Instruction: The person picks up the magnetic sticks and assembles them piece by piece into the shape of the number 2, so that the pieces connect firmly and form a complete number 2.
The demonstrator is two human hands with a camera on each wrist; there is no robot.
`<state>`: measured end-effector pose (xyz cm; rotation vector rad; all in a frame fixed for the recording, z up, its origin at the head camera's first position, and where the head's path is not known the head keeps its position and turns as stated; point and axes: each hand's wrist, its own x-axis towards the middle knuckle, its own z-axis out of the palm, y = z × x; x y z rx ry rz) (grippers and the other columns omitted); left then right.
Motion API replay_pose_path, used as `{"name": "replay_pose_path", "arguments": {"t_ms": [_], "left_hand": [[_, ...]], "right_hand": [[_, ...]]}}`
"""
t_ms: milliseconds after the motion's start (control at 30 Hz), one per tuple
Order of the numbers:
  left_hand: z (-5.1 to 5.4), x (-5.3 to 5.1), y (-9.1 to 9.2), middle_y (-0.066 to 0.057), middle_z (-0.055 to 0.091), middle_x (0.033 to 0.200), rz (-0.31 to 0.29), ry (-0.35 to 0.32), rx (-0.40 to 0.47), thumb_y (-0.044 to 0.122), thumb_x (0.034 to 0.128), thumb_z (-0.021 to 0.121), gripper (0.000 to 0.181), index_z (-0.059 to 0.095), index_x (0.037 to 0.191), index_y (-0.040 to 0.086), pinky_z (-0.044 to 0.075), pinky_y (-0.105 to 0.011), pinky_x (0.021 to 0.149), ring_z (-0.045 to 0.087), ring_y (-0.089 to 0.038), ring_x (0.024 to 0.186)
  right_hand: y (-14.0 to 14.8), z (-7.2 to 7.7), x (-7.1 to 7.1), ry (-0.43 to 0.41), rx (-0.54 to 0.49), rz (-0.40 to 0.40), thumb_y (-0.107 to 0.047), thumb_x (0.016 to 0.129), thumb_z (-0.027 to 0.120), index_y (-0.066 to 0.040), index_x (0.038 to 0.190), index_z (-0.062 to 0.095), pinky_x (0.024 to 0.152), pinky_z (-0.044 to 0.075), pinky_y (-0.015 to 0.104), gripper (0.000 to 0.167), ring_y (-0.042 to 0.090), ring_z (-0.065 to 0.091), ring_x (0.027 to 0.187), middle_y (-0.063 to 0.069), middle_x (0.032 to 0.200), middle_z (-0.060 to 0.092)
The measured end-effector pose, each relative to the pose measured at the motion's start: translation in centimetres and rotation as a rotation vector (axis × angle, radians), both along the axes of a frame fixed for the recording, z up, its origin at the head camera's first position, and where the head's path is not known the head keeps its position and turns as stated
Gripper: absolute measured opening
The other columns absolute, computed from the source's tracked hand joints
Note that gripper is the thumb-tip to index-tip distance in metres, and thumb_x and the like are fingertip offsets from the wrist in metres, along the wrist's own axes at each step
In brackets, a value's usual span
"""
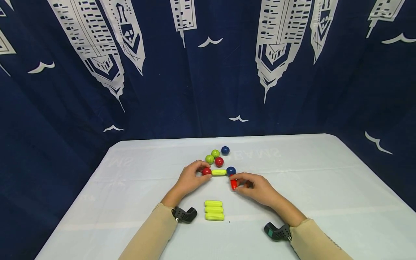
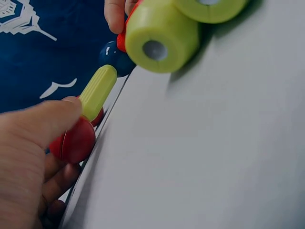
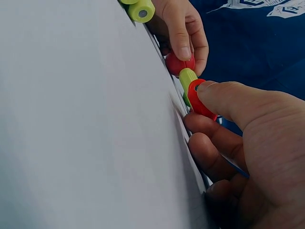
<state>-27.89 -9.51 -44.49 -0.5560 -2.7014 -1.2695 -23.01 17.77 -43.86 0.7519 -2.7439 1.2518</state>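
My left hand (image 1: 191,177) grips a red ball (image 1: 206,171) between thumb and fingers. A yellow-green ribbed rod (image 1: 219,172) runs from that ball to a blue ball (image 1: 231,171), making one straight piece on the white table. In my right hand (image 1: 259,188), thumb and fingers pinch a short red rod (image 1: 234,184). The red rod points toward me, its far end at the blue ball; fingertips partly cover that meeting point. From the right wrist view, the near end of the red rod (image 3: 196,89) shows a small round inset by the thumb.
Behind the hands lie two green balls (image 1: 209,159), another red ball (image 1: 219,161) and another blue ball (image 1: 225,150). Three yellow-green rods (image 1: 213,209) lie side by side nearer me. A dark blue printed cloth (image 1: 195,90) hangs behind the white table (image 1: 146,224).
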Motion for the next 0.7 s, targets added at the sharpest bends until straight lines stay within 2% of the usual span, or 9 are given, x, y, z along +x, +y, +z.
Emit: {"name": "replay_pose_path", "arguments": {"t_ms": [233,567,700], "left_hand": [[0.03,0.03,0.09,-0.002,0.069,0.113,0.020,-0.008,-0.025,0.022,0.0844,0.080,0.028,0.071,0.111,0.020,0.041,-0.044,0.102,0.062,-0.020,0.107],[-0.08,0.01,0.04,-0.001,0.069,0.107,0.017,0.043,-0.030,0.021,0.0845,0.079,0.023,0.071,0.107,0.019,0.042,-0.042,0.096,0.062,-0.018,0.100],[-0.12,-0.01,0.08,-0.001,0.069,0.107,0.021,0.036,-0.028,0.020,0.0847,0.078,0.023,0.071,0.106,0.020,0.043,-0.041,0.096,0.062,-0.018,0.101]], "right_hand": [[-0.09,0.09,0.05,-0.004,0.004,0.018,-0.014,0.089,0.073,-0.025,0.122,0.069,0.074,0.050,0.022,0.035,0.009,0.058,0.082,-0.007,0.102,0.071],[-0.04,-0.13,-0.03,0.008,0.013,0.043,-0.014,0.090,0.073,-0.024,0.124,0.068,0.074,0.049,0.022,0.036,0.008,0.056,0.082,-0.004,0.103,0.071],[-0.01,-0.11,-0.07,0.019,-0.021,0.046,-0.012,0.090,0.072,-0.023,0.124,0.068,0.074,0.049,0.022,0.036,0.009,0.057,0.082,-0.004,0.101,0.071]]}}
